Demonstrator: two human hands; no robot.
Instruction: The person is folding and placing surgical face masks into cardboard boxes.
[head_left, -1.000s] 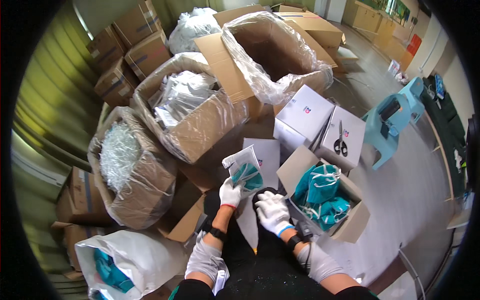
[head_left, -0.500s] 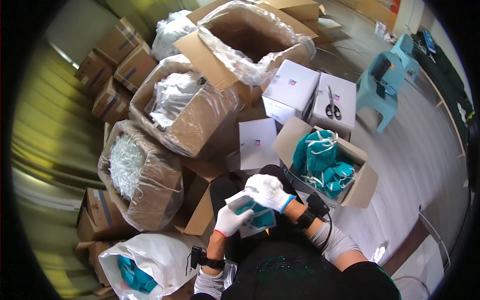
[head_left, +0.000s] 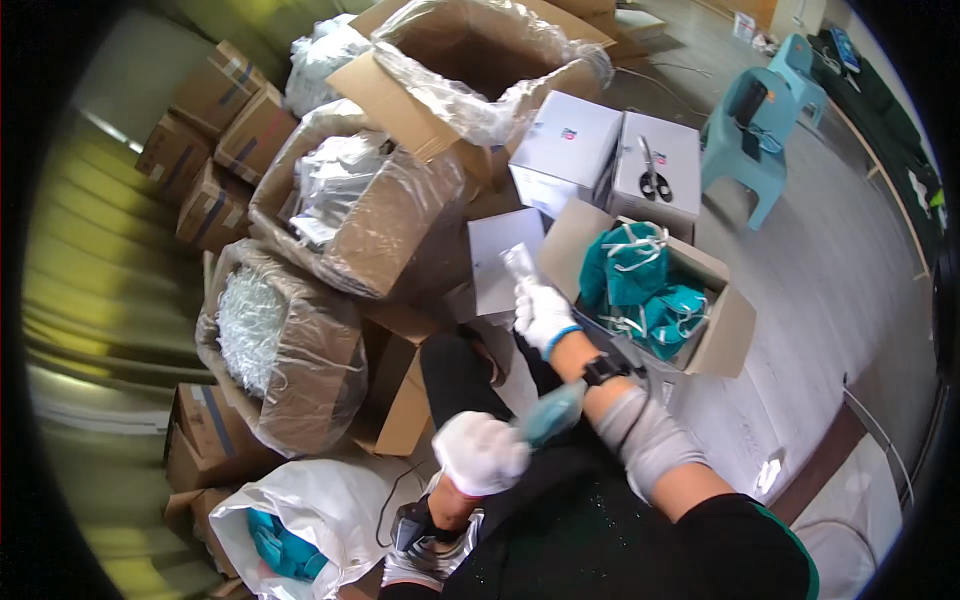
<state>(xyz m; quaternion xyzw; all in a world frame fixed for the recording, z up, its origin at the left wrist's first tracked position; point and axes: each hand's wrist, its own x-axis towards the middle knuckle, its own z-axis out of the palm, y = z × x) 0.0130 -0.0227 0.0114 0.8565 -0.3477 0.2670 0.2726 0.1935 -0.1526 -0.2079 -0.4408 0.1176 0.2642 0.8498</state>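
Observation:
Both my hands wear white knit gloves. My left hand (head_left: 482, 453), closed over my lap, grips a folded teal fabric piece (head_left: 550, 415), blurred by motion. Farther forward, my right hand (head_left: 545, 312) is closed on a crumpled clear plastic bag (head_left: 518, 260) that sticks up from its fingers. The two hands are well apart. Just right of my right hand stands an open carton (head_left: 735, 325) with several teal fabric pieces with white straps (head_left: 628, 265) inside.
White boxes (head_left: 566, 145) stand ahead, with scissors (head_left: 652, 172) on one. At left are plastic-lined cartons holding clear packets (head_left: 340, 185) and white strips (head_left: 250, 330). A white sack (head_left: 340, 510) holds teal fabric. Light-blue plastic chairs (head_left: 750, 130) stand far right.
The teal piece and the clear bag, together between both hands before, are now apart. My right hand has moved forward with the bag; my left keeps the teal piece near my lap.

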